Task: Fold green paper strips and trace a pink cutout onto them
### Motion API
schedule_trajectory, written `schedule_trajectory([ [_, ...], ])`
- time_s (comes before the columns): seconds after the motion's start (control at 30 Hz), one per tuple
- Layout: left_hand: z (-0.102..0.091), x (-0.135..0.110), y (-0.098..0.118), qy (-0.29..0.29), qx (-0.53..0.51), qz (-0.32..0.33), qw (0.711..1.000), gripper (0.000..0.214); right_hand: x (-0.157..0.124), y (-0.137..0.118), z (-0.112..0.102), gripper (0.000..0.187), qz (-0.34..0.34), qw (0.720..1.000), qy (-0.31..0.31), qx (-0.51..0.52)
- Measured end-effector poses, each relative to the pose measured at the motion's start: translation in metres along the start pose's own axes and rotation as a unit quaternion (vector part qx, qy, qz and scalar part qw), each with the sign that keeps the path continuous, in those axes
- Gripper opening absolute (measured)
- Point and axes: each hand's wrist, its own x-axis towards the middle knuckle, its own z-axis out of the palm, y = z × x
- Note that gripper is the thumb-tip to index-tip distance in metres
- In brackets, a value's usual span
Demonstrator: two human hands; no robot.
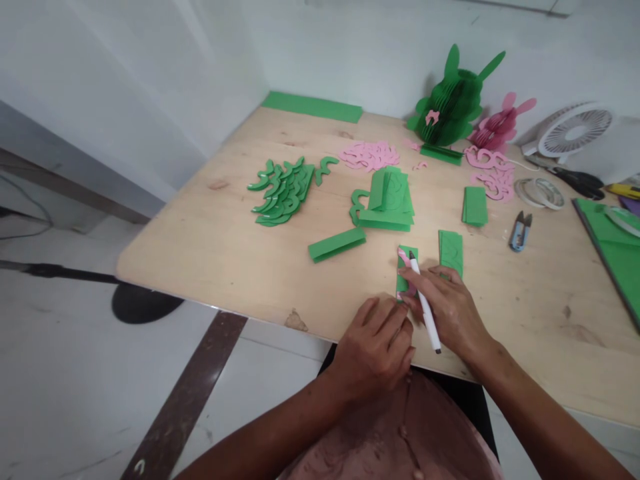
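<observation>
My right hand (pixel 450 308) grips a white pen (pixel 425 305), its tip on a pink template (pixel 404 257) lying over a small folded green paper (pixel 406 273) near the table's front edge. My left hand (pixel 376 347) lies beside it, fingers bent, pressing on the lower end of that paper. Another folded green piece (pixel 451 251) sits just right of the pen.
The wooden table (pixel 210 247) carries a pile of green curved cut-outs (pixel 283 193), a stack of folded green sheets (pixel 390 200), pink cut-outs (pixel 369 155), green (pixel 450 100) and pink (pixel 500 127) paper rabbits, snips (pixel 520 231), tape rolls (pixel 540 192), scissors (pixel 580 180) and a fan (pixel 575 130).
</observation>
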Motion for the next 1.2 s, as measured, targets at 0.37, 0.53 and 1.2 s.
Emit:
schedule_trajectory([
  [0.37,-0.0004,0.0007,-0.0010,-0.004,-0.002,0.003,1.000,0.027,-0.0007,-0.0015,0.0015,0.031,0.015,1.000,0.000,-0.003],
  [0.53,-0.0002,0.0010,-0.0005,0.001,-0.003,0.002,1.000,0.027,-0.0013,-0.0012,0.0025,0.030,0.005,1.000,0.001,-0.013],
  [1.2,0.0027,-0.0012,-0.0007,0.028,-0.003,0.002,1.000,0.025,-0.0030,-0.0005,0.0033,0.039,0.004,1.000,-0.002,-0.003],
])
